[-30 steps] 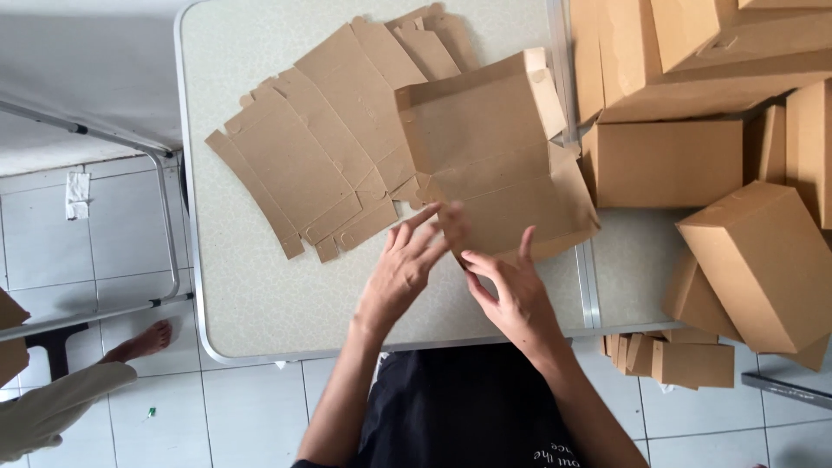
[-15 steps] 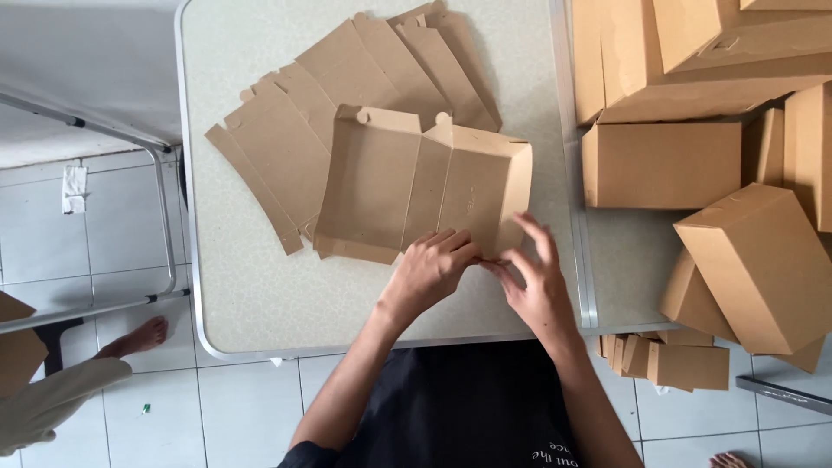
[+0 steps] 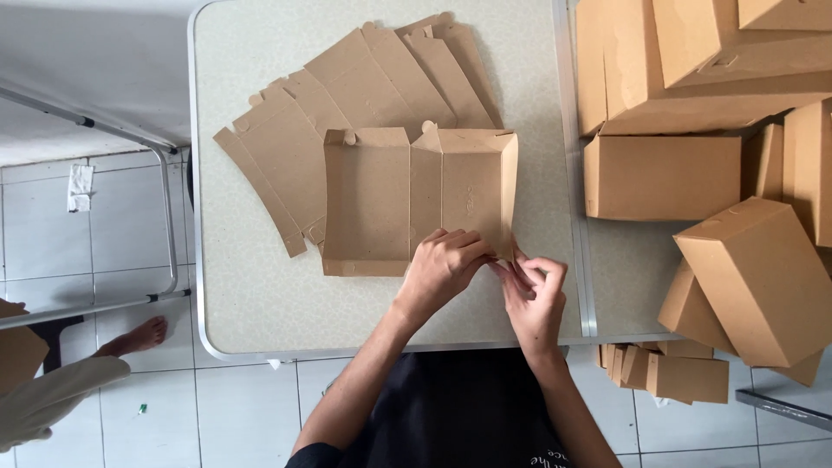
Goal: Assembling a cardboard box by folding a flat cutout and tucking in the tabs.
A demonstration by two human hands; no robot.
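Brown cardboard fills my view: a half-folded box blank (image 3: 416, 199) lies open at the centre of the frame on the speckled table (image 3: 251, 286). My left hand (image 3: 444, 267) curls its fingers over the blank's lower right edge, and my right hand (image 3: 536, 290) pinches the corner flap beside it. Flat blanks (image 3: 347, 95) fan out above, partly beneath it. Finished boxes (image 3: 745, 277) crowd the right side.
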